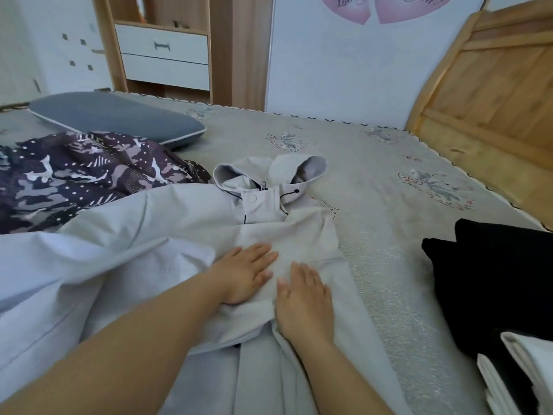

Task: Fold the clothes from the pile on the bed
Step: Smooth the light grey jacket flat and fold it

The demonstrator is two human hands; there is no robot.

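Pink hearts (pixel 380 7), perhaps "Love You"

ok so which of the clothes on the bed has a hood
The light grey jacket under both hands, with its hood lying toward the wall. The camouflage garment at left and the black garment at right show none.

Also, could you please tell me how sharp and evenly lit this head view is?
Head view: soft, even light without hard shadows; both hands, left hand and right hand, on the pale jacket look sharp; wide-angle bending curves the wooden headboard; wall lettering is blurred.
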